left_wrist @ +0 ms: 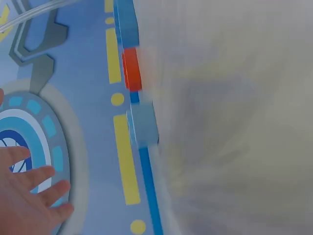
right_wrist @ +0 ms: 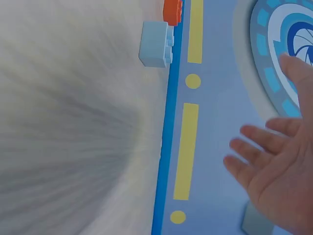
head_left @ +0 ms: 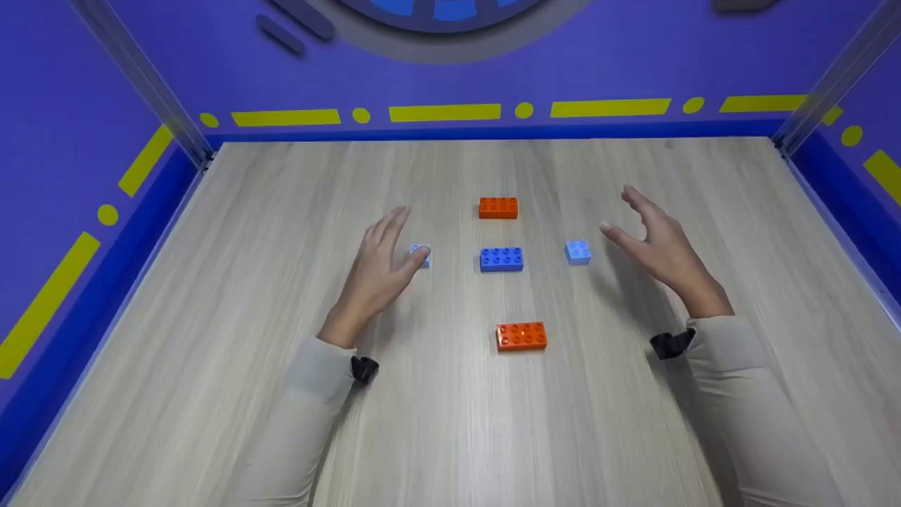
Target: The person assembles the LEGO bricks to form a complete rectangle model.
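Over the left part of the table my left hand (head_left: 380,271) is held with fingers extended, its thumb overlapping a small light blue brick (head_left: 425,260) in the head view. On the other side, my right hand (head_left: 660,246) hovers with spread fingers, just right of a second light blue brick (head_left: 578,253). Between the hands lies a dark blue brick (head_left: 501,260). An orange-red brick (head_left: 498,208) is behind it, and another orange-red brick (head_left: 521,336) lies nearer the front. Both wrist views show spread fingers holding nothing.
The bricks lie on a wood-grain table (head_left: 450,422). A purple-blue back wall (head_left: 450,84) with yellow marks bounds the far edge, and side walls stand at left (head_left: 63,176) and right (head_left: 873,127). Black straps (head_left: 672,345) circle the wrists.
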### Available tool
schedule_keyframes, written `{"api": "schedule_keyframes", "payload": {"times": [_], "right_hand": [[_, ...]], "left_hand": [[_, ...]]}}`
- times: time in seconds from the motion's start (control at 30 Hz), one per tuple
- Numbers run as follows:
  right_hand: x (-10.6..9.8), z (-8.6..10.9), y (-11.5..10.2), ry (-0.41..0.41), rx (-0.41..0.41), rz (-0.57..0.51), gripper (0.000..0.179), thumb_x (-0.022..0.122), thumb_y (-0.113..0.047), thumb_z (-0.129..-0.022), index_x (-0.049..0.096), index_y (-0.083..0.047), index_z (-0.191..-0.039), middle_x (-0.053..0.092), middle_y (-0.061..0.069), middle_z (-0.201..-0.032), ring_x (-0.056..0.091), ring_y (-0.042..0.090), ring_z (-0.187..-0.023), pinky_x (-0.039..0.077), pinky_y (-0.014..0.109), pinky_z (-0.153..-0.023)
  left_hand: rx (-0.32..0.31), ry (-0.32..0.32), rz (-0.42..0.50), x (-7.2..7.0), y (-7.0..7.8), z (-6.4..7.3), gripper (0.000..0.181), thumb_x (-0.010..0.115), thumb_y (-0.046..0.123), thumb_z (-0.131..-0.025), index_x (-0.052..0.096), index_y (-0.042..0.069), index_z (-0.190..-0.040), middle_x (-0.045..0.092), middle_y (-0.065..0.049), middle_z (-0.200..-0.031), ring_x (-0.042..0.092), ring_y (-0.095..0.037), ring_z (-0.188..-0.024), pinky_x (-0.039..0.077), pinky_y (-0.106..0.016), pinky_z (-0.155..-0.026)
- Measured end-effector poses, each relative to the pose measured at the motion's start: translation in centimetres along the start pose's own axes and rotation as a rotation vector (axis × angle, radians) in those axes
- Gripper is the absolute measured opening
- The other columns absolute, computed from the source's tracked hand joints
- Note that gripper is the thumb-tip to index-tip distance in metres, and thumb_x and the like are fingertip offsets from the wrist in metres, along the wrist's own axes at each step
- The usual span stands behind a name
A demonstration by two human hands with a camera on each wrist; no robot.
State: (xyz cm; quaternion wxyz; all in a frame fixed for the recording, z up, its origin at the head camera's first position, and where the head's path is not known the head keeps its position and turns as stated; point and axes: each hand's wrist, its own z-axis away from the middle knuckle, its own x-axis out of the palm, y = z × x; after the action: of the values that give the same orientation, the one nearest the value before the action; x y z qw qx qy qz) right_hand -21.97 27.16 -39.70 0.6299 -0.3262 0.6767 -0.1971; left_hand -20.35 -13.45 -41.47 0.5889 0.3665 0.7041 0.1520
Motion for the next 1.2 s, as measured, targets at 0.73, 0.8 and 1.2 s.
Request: {"api": "schedule_keyframes", "payload": {"times": [0.73, 0.8, 1.2], "right_hand": [[3.6, -3.1, -1.8, -0.283, -0.124, -0.068, 0.059, 0.065, -0.028, -0.092, 0.045, -0.004, -0.142, 0.045, 0.016, -0.147, 0.043, 0.035, -0.135, 0.034, 0.047, -0.112], [3.9, -3.2, -2.1, -0.293, -0.127, -0.058, 0.058, 0.065, -0.026, -0.092, 0.046, -0.003, -0.141, 0.047, 0.016, -0.145, 0.044, 0.034, -0.134, 0.035, 0.047, -0.111], [5.6, -4.5, -3.6, -0.384, -0.096, 0.015, 0.053, 0.067, -0.024, -0.091, 0.052, -0.005, -0.137, 0.054, 0.016, -0.139, 0.050, 0.034, -0.128, 0.038, 0.050, -0.109]], "left_hand": [[-0.030, -0.378, 0.570, 4.3, 2.0, 1.8, 0.053, 0.064, 0.021, -0.092, 0.048, 0.002, -0.138, 0.053, -0.014, -0.138, 0.052, -0.025, -0.126, 0.038, -0.034, -0.111], [-0.040, -0.405, 0.579, 4.8, 2.2, 2.0, 0.053, 0.066, 0.022, -0.091, 0.050, 0.004, -0.138, 0.055, -0.012, -0.137, 0.053, -0.025, -0.126, 0.040, -0.034, -0.109], [-0.064, -0.534, 0.582, 7.0, 3.2, 2.7, 0.051, 0.071, 0.024, -0.087, 0.056, 0.009, -0.134, 0.059, -0.006, -0.134, 0.059, -0.019, -0.119, 0.044, -0.031, -0.104]]}}
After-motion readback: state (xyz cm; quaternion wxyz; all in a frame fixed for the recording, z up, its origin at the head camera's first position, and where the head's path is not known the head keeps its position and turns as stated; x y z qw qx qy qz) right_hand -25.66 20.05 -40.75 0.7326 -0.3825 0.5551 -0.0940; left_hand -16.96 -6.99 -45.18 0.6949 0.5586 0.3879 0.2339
